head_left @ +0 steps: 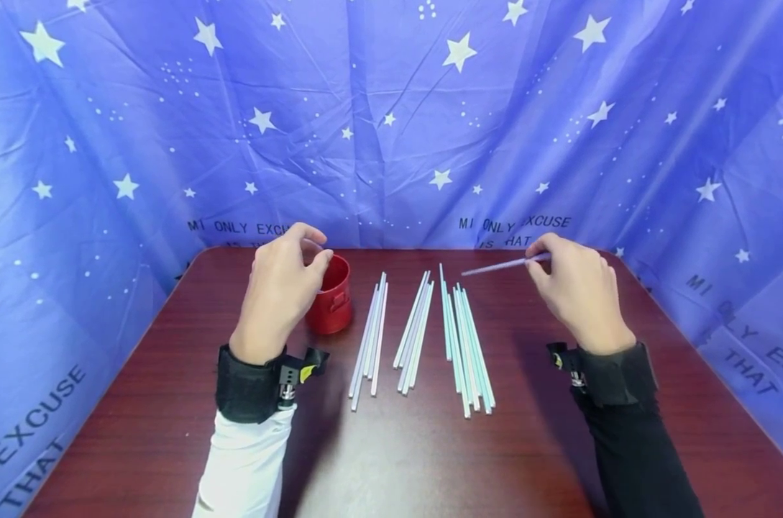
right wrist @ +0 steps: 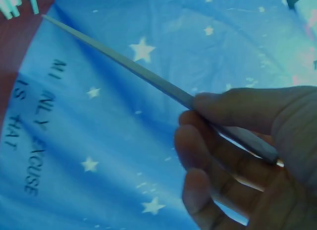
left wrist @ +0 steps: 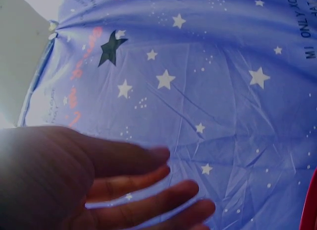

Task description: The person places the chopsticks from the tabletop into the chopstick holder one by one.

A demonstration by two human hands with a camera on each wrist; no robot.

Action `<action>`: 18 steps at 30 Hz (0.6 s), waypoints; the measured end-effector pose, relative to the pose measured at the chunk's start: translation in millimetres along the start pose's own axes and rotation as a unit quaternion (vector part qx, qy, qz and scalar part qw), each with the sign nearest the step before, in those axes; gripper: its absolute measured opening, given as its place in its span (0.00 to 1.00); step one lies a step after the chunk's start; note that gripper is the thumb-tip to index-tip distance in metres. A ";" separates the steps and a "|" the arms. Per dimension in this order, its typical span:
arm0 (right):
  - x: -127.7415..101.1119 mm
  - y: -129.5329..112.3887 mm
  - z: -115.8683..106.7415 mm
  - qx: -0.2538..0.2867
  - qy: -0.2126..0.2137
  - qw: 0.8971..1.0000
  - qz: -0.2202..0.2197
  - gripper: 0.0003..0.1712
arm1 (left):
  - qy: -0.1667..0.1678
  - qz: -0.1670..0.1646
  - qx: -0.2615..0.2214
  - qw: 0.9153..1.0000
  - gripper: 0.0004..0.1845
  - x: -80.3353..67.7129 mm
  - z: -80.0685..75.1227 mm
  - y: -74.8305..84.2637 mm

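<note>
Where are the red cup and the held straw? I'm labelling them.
red cup point(head_left: 331, 306), head view, on its front wall.
straw point(right wrist: 148, 77), right wrist view, mid-shaft ahead of the right hand point(right wrist: 247, 155).

The head view looks forward and down over the tabletop point(head_left: 391, 446) from above. Each wrist view sits close behind its fingers, facing the starred cloth point(left wrist: 223, 91), which all views share.

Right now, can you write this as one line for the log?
left hand: open, over red cup | right hand: pinches one straw, lifted | three straw piles on table
</note>
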State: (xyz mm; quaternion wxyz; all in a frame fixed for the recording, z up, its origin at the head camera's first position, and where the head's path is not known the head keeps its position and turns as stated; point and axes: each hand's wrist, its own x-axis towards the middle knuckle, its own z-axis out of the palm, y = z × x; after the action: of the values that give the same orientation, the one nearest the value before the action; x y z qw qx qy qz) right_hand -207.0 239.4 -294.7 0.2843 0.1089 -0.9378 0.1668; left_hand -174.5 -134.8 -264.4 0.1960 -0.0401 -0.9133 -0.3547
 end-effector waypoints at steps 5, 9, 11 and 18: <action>-4.3 -21.9 -10.8 0.039 0.055 0.997 -0.033 0.07 | -0.041 0.052 -0.016 0.998 0.14 2.8 4.9 3.3; -10.7 -40.6 -18.7 0.095 0.056 0.990 -0.083 0.09 | -0.068 0.109 -0.015 0.992 0.19 2.4 10.3 7.3; -14.4 -50.4 -20.6 0.115 0.048 0.986 -0.107 0.10 | -0.082 0.144 -0.018 0.986 0.22 1.6 13.8 9.1; -28.1 -81.6 -17.2 0.145 0.026 0.976 -0.161 0.11 | -0.147 0.241 -0.030 0.959 0.25 -3.1 28.9 18.6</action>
State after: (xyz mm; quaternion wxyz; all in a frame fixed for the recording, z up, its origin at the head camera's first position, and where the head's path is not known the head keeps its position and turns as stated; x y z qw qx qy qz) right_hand -151.2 173.8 -276.7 0.3128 0.2940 -0.8662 0.2559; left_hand -177.3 -101.6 -273.3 0.1381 -0.3165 -0.8844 -0.3140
